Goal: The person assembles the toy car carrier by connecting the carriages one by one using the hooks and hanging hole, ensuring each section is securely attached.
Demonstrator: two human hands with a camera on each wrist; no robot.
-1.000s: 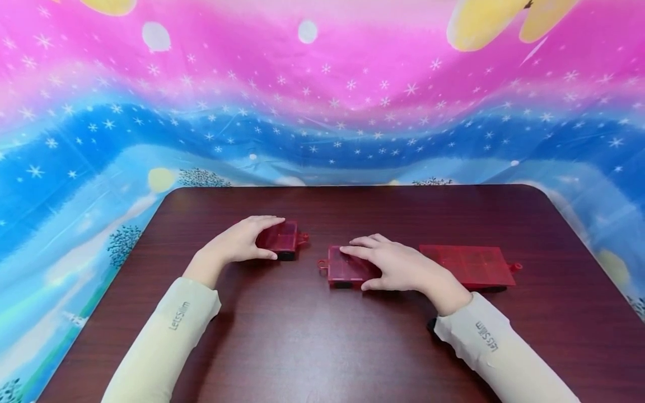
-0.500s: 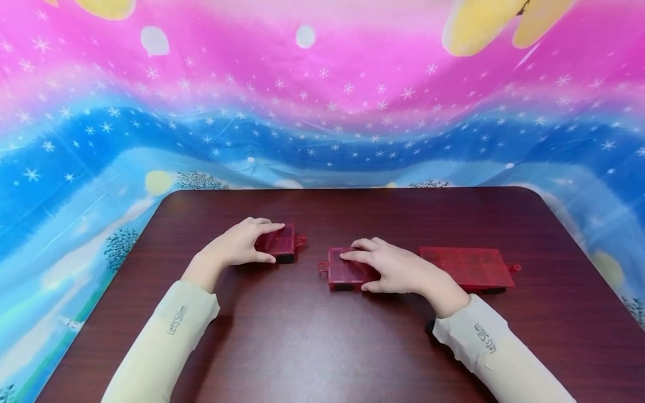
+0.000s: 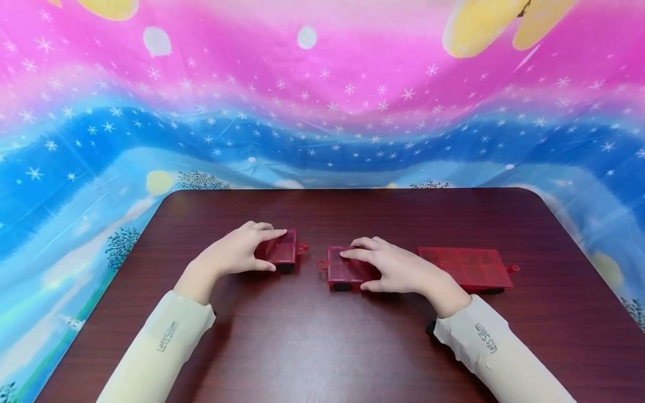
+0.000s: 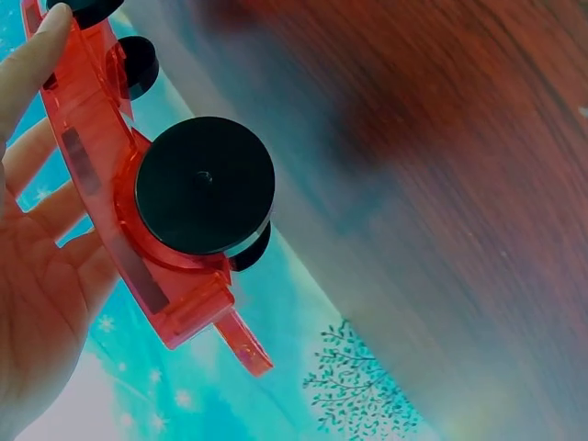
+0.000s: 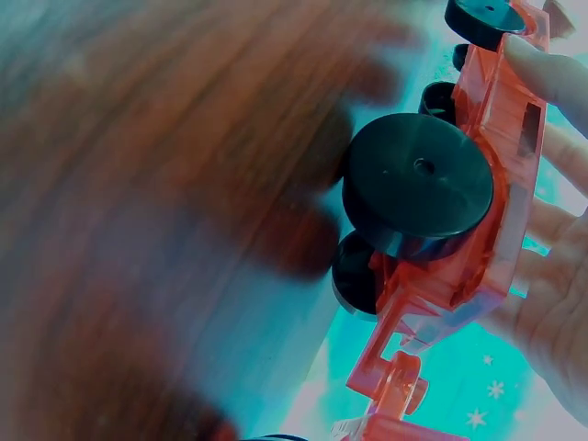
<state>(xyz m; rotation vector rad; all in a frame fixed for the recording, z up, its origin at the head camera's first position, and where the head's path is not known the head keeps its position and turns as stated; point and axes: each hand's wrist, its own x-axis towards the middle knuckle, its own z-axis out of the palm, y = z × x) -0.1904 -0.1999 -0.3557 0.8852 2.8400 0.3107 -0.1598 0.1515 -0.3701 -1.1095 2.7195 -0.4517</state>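
My left hand (image 3: 241, 246) grips a see-through red toy train wagon (image 3: 283, 246) from its left end, thumb on the near side and fingers over the far side. Black wheels (image 4: 207, 184) show beneath it in the left wrist view. A small coupling (image 3: 303, 247) sticks out from its right end. To its right, my right hand (image 3: 398, 266) holds a second red toy wagon (image 3: 345, 266), whose ring coupling (image 3: 321, 266) points left across a short gap. Behind that hand stands a longer red wagon (image 3: 468, 267). In the right wrist view, a coupling (image 5: 400, 381) meets another red part.
All wagons stand on a dark brown wooden table (image 3: 302, 347) with rounded far corners. A pink and blue snowflake cloth (image 3: 322, 112) hangs behind the table and along its sides.
My left hand has drawn its wagon slightly toward me, bringing its coupling closer in line with the right wagon's ring. My right hand and its wagon look nearly still.
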